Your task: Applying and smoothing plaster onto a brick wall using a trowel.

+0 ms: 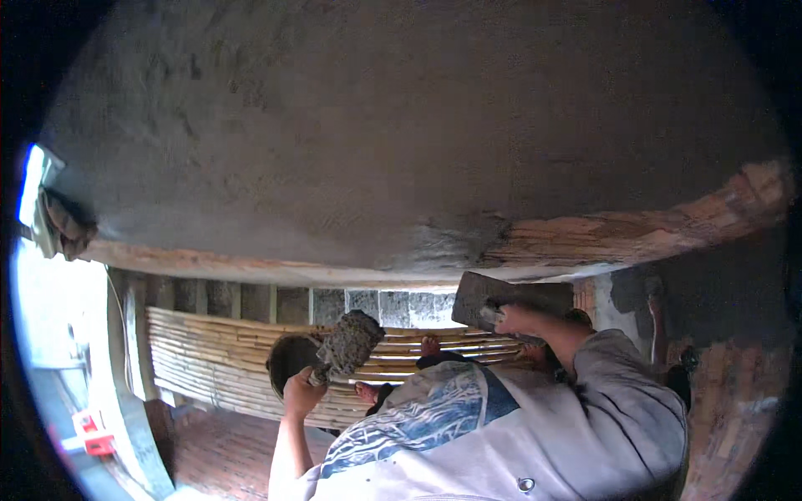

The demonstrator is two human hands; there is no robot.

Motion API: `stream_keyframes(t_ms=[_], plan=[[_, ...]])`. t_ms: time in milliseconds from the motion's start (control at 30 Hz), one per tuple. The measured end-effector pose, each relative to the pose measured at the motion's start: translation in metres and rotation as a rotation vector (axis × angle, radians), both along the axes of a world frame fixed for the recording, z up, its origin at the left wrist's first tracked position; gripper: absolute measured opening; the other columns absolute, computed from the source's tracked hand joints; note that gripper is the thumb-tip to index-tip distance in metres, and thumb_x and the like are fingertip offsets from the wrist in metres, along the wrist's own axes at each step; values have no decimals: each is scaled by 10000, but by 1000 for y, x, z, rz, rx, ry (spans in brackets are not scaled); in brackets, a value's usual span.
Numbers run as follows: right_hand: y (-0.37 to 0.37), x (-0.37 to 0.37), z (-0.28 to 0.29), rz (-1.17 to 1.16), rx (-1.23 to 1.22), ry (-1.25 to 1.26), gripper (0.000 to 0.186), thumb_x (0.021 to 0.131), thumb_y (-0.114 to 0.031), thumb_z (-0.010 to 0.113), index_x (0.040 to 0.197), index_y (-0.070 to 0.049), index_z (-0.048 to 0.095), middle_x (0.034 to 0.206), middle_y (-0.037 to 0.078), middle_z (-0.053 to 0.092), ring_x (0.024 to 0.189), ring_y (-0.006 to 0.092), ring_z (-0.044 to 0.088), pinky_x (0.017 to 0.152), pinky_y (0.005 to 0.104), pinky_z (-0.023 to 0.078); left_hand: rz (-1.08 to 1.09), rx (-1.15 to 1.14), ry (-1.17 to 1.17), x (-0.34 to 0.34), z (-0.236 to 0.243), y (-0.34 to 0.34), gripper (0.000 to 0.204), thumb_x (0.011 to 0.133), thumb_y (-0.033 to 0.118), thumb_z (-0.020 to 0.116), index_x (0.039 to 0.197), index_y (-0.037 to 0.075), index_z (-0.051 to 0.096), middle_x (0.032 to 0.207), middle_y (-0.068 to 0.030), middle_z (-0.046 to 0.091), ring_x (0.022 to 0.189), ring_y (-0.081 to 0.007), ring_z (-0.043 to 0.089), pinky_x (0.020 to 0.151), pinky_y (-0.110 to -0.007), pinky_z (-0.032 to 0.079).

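Below the wall edge, laden trowel and float seem apart.

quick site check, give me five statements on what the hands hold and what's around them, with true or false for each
1. The left hand grips a handled tool piled with lumpy grey mortar. True.
2. The right hand is empty. False: it holds a flat, rectangular grey float.
3. In the view, a round, dark bucket lies left of the mortar. True.
4. Grey plaster covers every part of the wall. False: a reddish brick strip shows at its lower right.
5. The platform is one solid metal sheet. False: it is made of yellowish bamboo poles.
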State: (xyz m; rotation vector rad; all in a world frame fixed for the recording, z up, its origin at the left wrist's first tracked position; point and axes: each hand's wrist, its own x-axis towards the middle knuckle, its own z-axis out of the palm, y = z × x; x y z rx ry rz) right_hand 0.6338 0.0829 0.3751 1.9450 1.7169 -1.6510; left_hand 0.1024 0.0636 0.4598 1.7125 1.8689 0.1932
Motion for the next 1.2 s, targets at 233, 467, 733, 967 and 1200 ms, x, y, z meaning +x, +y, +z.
stream_keyframes(t_ms=[233, 467, 733, 967, 1200], plan=[[-55, 84, 41, -471, 210, 53, 319, 728, -282, 583, 936, -45, 535, 729, 128, 581, 534, 267, 511, 506, 403, 419, -346, 24, -27, 132, 75, 52, 359, 649, 237, 679, 972, 89, 626, 702, -130, 619, 570, -289, 543, 531, -342, 424], [-104, 117, 68, -1096, 438, 88, 284, 773, -241, 535, 1007, -81, 537, 760, 99, 590, 569, 242, 515, 515, 376, 409, -583, 54, 22, 249, 127, 84, 318, 694, 277, 663, 937, 77, 614, 718, -112, 618, 586, -293, 551, 545, -355, 428], [-58, 49, 5, -1481, 399, 2016, 289, 901, -239, 462, 1146, -104, 533, 1065, 70, 592, 928, 231, 562, 816, 373, 453, -856, 126, -27, 379, 191, 63, 280, 744, 209, 581, 985, 76, 532, 750, -104, 599, 607, -299, 566, 522, -387, 430], [1, 4, 20, -1253, 733, 2237, 281, 873, -209, 536, 1143, -132, 542, 1095, 35, 582, 917, 206, 556, 855, 386, 435, -1176, 586, 101, 390, 118, 65, 282, 731, 138, 583, 988, 47, 510, 817, -151, 594, 643, -323, 555, 565, -408, 436], [30, 16, -22, -1103, 681, 2459, 275, 860, -238, 556, 1121, -152, 564, 1040, 25, 609, 853, 197, 570, 811, 405, 447, -1275, 708, 207, 411, 94, 75, 236, 728, 156, 571, 947, 76, 531, 863, -110, 586, 670, -278, 565, 544, -360, 448]])
